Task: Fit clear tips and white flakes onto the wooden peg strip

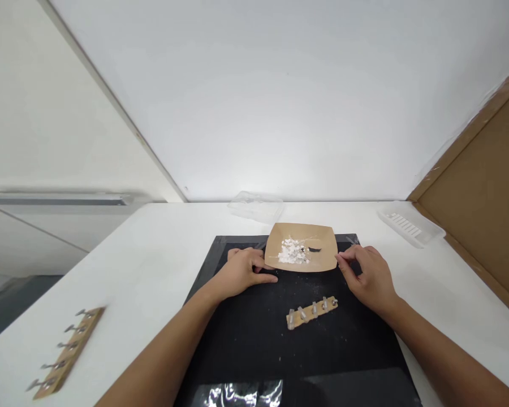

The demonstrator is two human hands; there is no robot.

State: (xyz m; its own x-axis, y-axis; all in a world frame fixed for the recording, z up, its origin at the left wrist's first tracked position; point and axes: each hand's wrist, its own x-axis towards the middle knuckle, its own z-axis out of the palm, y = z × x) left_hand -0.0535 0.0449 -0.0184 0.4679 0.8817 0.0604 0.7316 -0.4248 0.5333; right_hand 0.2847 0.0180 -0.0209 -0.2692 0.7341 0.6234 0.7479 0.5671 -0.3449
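A shallow brown paper tray (322, 262) stands at the far edge of a black mat, bearing a heap of small white pieces (294, 251) with thin strands and a small black strip (314, 250). At the tray's left corner, my left hand (244, 272) has its fingers curled against the rim, partly hidden, while its thumb points right below the edge. My right hand (368, 278) pinches the right corner between thumb and fingers. Nearer me on the mat lies a short wooden strip (309, 312) with several clear-sleeved metal clips in a row.
The black mat (254, 339) covers the middle of the white table (152, 254). Another wooden strip (74, 350) with several metal clips lies at the left. Clear plastic containers stand behind, one lid-like (257, 206) and one tray (411, 223). A brown board (479, 192) borders the right.
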